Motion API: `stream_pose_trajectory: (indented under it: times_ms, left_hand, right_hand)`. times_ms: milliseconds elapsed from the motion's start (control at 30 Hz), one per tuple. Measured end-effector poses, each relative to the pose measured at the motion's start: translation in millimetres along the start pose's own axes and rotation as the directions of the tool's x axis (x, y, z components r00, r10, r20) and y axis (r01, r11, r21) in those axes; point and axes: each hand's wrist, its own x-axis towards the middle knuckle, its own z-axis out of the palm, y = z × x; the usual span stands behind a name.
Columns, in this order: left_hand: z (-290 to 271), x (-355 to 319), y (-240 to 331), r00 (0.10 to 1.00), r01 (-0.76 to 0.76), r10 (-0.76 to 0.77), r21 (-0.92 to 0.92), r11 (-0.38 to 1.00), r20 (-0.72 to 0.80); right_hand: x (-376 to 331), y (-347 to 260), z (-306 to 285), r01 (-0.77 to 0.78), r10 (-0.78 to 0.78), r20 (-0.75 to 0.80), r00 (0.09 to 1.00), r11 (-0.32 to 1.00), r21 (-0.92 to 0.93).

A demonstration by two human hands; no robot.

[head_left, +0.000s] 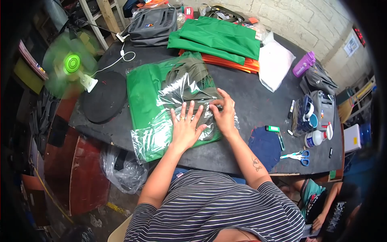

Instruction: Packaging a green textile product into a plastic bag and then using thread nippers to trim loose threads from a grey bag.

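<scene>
A clear plastic bag (177, 99) lies on the dark table in front of me, glossy and wrinkled. Inside it are folded green fabric (141, 92) and a bundle of dark olive webbing straps (187, 74). My left hand (186, 130) rests flat on the bag's lower middle, fingers spread. At the bag's right side my right hand (224, 113) has its thumb and a finger brought together on the plastic, the index finger raised. How much plastic sits in that pinch is hard to see.
Green and orange fabric stacks (217, 38) lie beyond the bag, beside a white packet (276, 60). A running fan (72, 64) stands left, near a round black disc (103, 97). Rightward are blue cloth (264, 149), scissors (298, 156) and a spray bottle (316, 138). Another person (322, 201) sits lower right.
</scene>
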Motion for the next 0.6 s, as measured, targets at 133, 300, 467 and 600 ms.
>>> stream_pose_trajectory:
  times_ms: [133, 300, 467, 600]
  left_hand:
    - [1.7, -2.3, -2.7, 1.0, 0.009, -0.009, -0.029, 1.0, 0.007]
    - [1.4, -0.8, -0.7, 1.0, 0.009, -0.01, -0.02, 1.0, -0.007]
    - [1.0, -0.5, -0.5, 1.0, 0.008, -0.007, -0.012, 1.0, 0.006]
    - [0.5, 0.9, 0.8, 1.0, 0.009, -0.009, -0.008, 1.0, 0.017]
  right_hand:
    - [6.5, -10.1, 4.9, 0.038, -0.05, -0.043, 0.998, 0.969, -0.243]
    - [8.9, -3.2, 9.6, -0.077, 0.055, -0.124, 0.991, 0.982, -0.175]
    - [4.2, 2.1, 10.0, 0.045, -0.062, -0.083, 0.995, 0.978, -0.202]
    - [-2.0, -1.2, 3.8, 0.101, -0.098, 0.031, 0.995, 0.883, -0.458]
